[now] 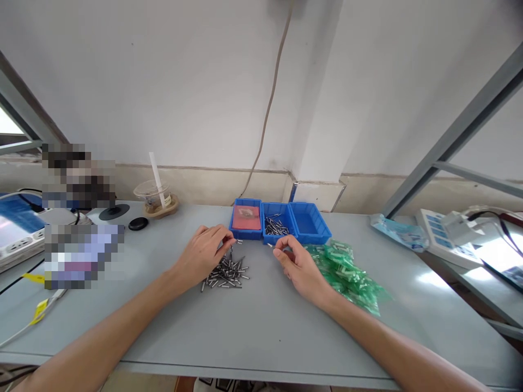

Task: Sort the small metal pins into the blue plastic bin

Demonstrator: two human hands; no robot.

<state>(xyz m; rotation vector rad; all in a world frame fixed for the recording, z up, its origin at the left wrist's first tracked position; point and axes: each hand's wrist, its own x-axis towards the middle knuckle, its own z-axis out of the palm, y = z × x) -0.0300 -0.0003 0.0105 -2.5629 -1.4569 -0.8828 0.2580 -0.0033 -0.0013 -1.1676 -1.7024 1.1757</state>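
Observation:
My left hand (210, 247) is pinched above a loose pile of small metal pins (229, 272) on the table. A short metal pin (239, 241) sticks out from its thumb and fingertip. Across from it, my right hand (298, 264) is closed in a pinch, and a tiny light-coloured metal piece (269, 245) shows at its fingertips, too small to name exactly. Just behind the hands, the middle blue bin (267, 208) holds many metal pins (277, 225). The left blue bin (236, 231) has a reddish pad (247, 219) in it with small bits on top.
A third blue bin (310, 220) stands at the right of the row. Green plastic bags (347, 269) lie beside my right forearm. Farther off are a clear cup (152, 193) with a straw, a black round object (138, 223), a blue packet (398, 233) and a power strip (443, 237).

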